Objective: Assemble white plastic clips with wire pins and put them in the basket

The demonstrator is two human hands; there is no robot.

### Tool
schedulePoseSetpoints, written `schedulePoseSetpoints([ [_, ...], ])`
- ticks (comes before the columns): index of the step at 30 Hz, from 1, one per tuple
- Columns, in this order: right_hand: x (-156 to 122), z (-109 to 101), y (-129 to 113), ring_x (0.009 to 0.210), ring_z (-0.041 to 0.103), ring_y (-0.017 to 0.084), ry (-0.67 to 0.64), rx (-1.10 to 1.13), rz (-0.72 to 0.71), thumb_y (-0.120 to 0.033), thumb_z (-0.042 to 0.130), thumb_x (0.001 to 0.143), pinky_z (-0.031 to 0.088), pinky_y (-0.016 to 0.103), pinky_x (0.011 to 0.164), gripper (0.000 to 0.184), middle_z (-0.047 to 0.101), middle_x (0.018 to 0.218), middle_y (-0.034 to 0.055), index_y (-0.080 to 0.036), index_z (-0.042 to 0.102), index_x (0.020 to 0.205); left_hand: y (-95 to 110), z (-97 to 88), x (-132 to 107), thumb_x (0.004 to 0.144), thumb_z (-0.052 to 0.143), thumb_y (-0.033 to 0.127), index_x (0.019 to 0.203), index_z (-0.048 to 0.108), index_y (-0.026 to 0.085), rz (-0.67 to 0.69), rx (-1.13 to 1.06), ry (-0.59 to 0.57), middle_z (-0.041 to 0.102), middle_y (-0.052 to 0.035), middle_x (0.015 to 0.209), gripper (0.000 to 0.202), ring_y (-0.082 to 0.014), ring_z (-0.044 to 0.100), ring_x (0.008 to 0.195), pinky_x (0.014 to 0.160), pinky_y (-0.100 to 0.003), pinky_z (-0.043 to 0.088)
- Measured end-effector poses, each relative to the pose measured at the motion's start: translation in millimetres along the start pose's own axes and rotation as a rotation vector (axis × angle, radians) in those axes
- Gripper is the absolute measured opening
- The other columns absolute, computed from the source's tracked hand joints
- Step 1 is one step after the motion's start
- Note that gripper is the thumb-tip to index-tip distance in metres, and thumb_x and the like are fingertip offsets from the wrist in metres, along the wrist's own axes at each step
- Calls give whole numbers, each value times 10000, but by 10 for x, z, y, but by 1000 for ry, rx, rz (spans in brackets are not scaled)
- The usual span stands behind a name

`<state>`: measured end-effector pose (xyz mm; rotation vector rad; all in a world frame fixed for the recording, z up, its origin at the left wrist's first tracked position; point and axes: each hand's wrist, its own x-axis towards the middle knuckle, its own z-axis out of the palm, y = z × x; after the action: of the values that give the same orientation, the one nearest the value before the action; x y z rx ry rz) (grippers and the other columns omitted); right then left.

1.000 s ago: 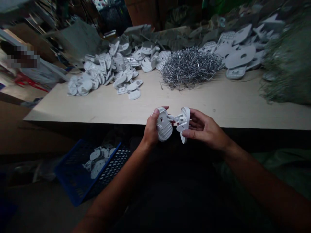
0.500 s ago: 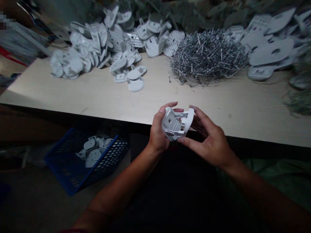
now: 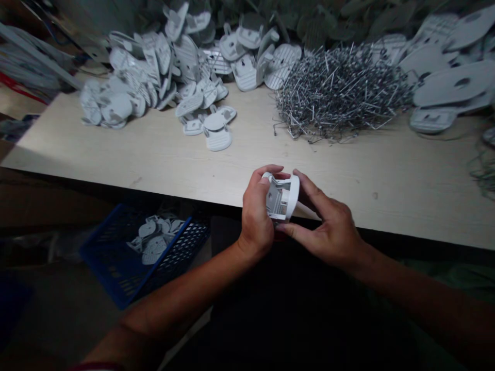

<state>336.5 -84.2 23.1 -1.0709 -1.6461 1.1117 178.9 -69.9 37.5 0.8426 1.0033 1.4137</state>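
A light-grey plastic piece with two oval plates [image 3: 294,198] is held between my hands at the table's front edge. My left hand [image 3: 257,214] is closed round its left plate, the thumb lying along the upper edge. My right hand [image 3: 330,224] grips the right plate from the side, thumb at the lower edge and fingers at the top and back. The plates stand apart, with posts and ribs showing in the gap. Part of the left plate is hidden by my left hand.
Along the back of the table [image 3: 154,154] lie a heap of similar grey plastic pieces [image 3: 154,67], a tangled pile of metal wire pins [image 3: 344,93] and larger grey oval pieces [image 3: 456,85]. A blue crate [image 3: 116,268] with several grey pieces stands low on the left.
My hands have turned the plastic piece so its right plate stands more upright and its left plate shows less. The two plates look closer together. The view has shifted slightly.
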Motion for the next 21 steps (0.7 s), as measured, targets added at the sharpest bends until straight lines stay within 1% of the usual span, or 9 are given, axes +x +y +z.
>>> schedulePoseSetpoints([
  [4,199,29,3,1478,528,391,12,65,-24,-406,982,792,413,607,1277,1056,546,1621,18,-387,414,1683,90,19,158,1051,505,505,1247,664,212,55,18,12,740,-87,1126,387,-237,718,951,848,-348,563],
  [6,268,27,69,1471,542,369,-1,120,-22,-397,971,809,439,590,1265,1042,541,1627,21,-393,405,1684,72,-24,233,1040,542,509,1272,666,216,39,13,19,751,-94,1150,394,-241,729,962,851,-348,564],
  [8,325,-17,149,1451,567,354,-52,137,-28,-378,958,825,452,582,1254,1015,564,1608,33,-383,413,1681,28,-109,280,1018,594,483,1307,666,215,4,22,9,762,-102,1189,401,-246,736,988,860,-344,561],
  [10,385,-103,212,1448,571,347,-113,95,-63,-349,942,839,439,587,1256,991,563,1610,46,-377,419,1680,-15,-214,298,969,663,412,1370,657,222,-59,54,-9,766,-102,1243,444,-252,737,1011,858,-336,557],
  [12,458,-193,245,1477,540,343,-187,1,-133,-304,910,864,414,595,1264,968,531,1637,56,-384,407,1687,-42,-318,308,886,721,302,1408,657,234,-136,121,-25,772,-86,1256,530,-246,731,990,829,-319,549],
  [14,546,-240,257,1505,508,335,-278,-93,-204,-243,869,881,411,591,1262,973,498,1662,66,-388,371,1704,-59,-409,342,813,743,223,1383,684,230,-186,198,-38,789,-65,1183,573,-230,716,920,782,-299,535],
  [16,642,-225,266,1516,495,323,-332,-167,-250,-190,832,883,424,575,1257,990,483,1673,76,-377,335,1719,-71,-490,421,780,764,208,1321,718,215,-182,257,-42,790,-53,1104,542,-225,697,870,755,-294,523],
  [18,733,-173,276,1507,509,312,-283,-244,-269,-174,789,906,440,561,1252,926,500,1660,81,-366,370,1708,-72,-573,546,769,795,229,1264,732,207,-130,290,22,779,-49,1065,500,-235,688,861,755,-305,524],
  [21,837,-169,284,1441,585,291,-77,-343,-286,-233,717,986,496,542,1220,691,594,1577,79,-359,510,1632,-33,-739,757,776,815,274,1227,725,220,-8,388,210,764,-54,1101,463,-284,695,983,866,-357,547],
])
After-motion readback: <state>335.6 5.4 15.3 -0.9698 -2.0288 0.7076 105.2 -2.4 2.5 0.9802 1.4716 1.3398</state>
